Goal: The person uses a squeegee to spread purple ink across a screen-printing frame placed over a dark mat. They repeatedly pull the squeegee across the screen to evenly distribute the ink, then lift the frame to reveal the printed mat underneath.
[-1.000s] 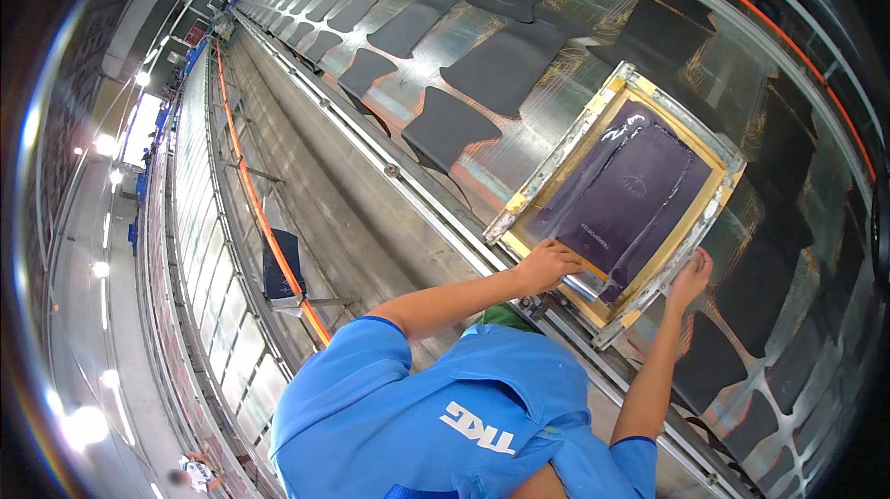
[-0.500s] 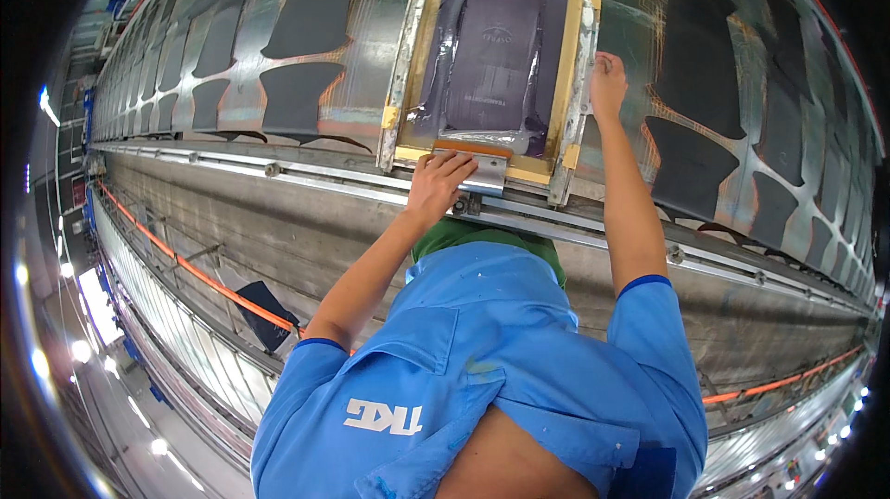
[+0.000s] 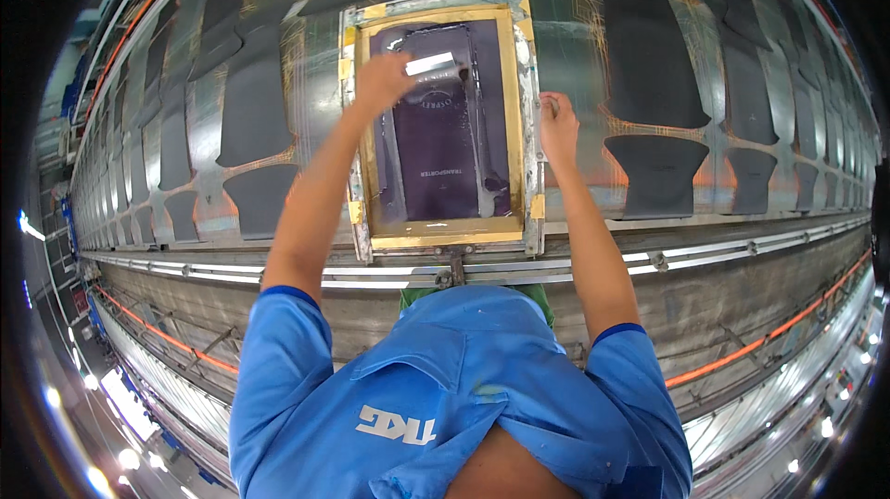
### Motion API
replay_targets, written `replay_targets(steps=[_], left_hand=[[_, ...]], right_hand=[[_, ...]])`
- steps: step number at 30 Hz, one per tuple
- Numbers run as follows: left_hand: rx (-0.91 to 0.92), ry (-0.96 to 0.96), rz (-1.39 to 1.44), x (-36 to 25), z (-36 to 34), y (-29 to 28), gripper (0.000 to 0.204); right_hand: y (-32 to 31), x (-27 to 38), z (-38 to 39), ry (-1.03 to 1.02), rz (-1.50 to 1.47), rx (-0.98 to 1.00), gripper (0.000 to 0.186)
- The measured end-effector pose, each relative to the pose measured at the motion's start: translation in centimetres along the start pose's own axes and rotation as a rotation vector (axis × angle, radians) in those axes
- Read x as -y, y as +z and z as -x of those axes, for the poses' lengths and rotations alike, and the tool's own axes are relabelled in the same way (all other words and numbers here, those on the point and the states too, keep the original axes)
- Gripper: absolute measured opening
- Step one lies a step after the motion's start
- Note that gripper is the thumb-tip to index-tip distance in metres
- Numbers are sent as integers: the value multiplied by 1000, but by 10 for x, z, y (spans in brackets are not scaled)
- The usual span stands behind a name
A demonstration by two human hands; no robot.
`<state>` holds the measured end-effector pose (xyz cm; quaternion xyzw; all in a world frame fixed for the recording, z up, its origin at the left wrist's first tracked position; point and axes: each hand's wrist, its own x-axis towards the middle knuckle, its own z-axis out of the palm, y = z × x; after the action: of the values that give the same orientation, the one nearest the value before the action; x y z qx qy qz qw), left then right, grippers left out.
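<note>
A screen-printing frame (image 3: 531, 165) lies flat on the table before me, its inner border taped yellow. Its dark purple mesh (image 3: 422, 142) carries light markings and glossy streaks of ink at the sides. My left hand (image 3: 382, 84), a little blurred, is closed around a squeegee (image 3: 432, 65) with a shiny metal holder, over the far part of the mesh. Its blade edge is hidden. At the frame's right side, my right hand (image 3: 558, 124) has its fingers curled against the rail; whether they grip it, I cannot tell.
Dark grey cut fabric pieces (image 3: 649, 63) lie in rows on the long shiny table (image 3: 320, 119) to both sides. A metal rail (image 3: 593, 265) runs along the table's near edge, in front of my body. Orange bars (image 3: 742, 351) stretch along lower down.
My left hand has carried the squeegee from the frame's near end to its far part. The frame appears lower and further left in view, and my right hand stays at its right side.
</note>
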<state>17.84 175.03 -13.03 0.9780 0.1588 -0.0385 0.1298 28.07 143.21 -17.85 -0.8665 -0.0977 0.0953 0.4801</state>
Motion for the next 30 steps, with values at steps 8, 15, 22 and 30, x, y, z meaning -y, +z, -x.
replay_targets(steps=[8, 15, 22, 30], left_hand=[[-325, -39, -132, -39, 33, 40, 31], [-470, 83, 66, -70, 94, 79, 37], [-149, -27, -59, 5, -54, 8, 31], [-155, -27, -145, -62, 61, 48, 24]], right_hand=[[6, -12, -8, -36, 16, -13, 23], [-8, -22, -25, -20, -17, -73, 21], [9, -10, -4, 76, -25, 26, 21], [10, -31, -9, -15, -10, -18, 22]])
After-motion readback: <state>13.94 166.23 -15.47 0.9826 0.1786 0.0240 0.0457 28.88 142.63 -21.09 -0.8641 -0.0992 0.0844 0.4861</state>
